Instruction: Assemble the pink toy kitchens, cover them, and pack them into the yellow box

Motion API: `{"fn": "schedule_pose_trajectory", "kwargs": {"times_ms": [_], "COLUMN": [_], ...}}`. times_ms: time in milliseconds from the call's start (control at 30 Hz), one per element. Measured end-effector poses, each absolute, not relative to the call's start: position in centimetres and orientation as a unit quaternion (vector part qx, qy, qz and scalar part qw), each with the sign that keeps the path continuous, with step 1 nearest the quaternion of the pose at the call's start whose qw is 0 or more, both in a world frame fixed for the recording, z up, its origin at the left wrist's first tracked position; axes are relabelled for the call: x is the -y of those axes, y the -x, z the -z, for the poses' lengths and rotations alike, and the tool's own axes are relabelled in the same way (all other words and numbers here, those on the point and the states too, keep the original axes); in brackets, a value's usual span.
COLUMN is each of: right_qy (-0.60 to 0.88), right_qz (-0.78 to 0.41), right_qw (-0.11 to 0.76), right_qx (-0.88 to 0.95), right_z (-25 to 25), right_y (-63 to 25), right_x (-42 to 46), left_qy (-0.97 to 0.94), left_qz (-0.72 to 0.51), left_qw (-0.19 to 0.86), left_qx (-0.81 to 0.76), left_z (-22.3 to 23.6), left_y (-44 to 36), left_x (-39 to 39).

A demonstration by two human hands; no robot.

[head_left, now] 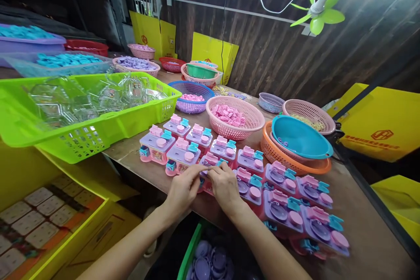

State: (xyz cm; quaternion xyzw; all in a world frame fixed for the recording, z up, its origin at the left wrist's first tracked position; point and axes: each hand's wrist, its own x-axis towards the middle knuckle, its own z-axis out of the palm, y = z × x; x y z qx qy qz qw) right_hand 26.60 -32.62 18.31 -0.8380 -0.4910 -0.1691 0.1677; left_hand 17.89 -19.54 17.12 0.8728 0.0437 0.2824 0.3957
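My left hand and my right hand meet over one small toy unit with a lilac top and pink body at the table's front edge. Fingers of both hands are curled and pressed onto its top. Whether anything small is pinched between them is hidden. Several identical toy units stand in rows on the wooden table, left and right of my hands.
A lime green crate of clear plastic shells sits at left. A pink basket of pink parts, a purple basket and a teal bowl in an orange basket stand behind the toys. Lilac discs fill a bin below. Yellow boxes are at right.
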Motion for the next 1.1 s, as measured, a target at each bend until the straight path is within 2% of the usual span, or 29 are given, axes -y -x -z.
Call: {"fn": "schedule_pose_trajectory", "kwargs": {"times_ms": [67,300,600,767,833,900,967,1033,1100], "right_qy": [0.84,0.86,0.863,0.856,0.868,0.889,0.905,0.905,0.903], "right_qz": [0.161,0.139,0.105,0.134,0.074,-0.058,-0.197,-0.269,-0.286], "right_qw": [0.172,0.19,0.106,0.161,0.171,0.129,0.036,-0.018,-0.022], "right_qx": [0.489,0.453,0.483,0.472,0.46,0.435,0.376,0.328,0.319], "right_z": [-17.9,-17.5,-18.8,-18.6,-16.9,-14.5,-11.9,-9.7,-8.1], "right_y": [-26.8,-26.4,-26.4,-23.3,-21.4,-19.6,-18.2,-17.2,-16.5], "right_x": [32.2,31.6,31.9,36.3,40.0,43.9,47.1,49.0,49.5], "left_qy": [-0.891,-0.93,-0.971,-0.964,-0.952,-0.953,-0.955,-0.95,-0.943], "left_qz": [-0.24,-0.184,-0.164,-0.184,-0.205,-0.146,-0.014,0.125,0.219], "left_qw": [0.385,0.312,0.166,0.194,0.222,0.239,0.237,0.216,0.191], "left_qx": [-0.007,-0.064,-0.045,-0.006,0.045,0.117,0.178,0.186,0.161], "left_z": [-15.9,-14.5,-15.0,-16.7,-16.4,-15.2,-13.4,-11.3,-9.2], "left_y": [-18.3,-19.3,-20.0,-18.7,-17.0,-15.2,-14.3,-14.5,-15.7], "left_x": [19.3,17.8,18.7,18.7,19.9,22.2,25.1,28.0,30.5]}}
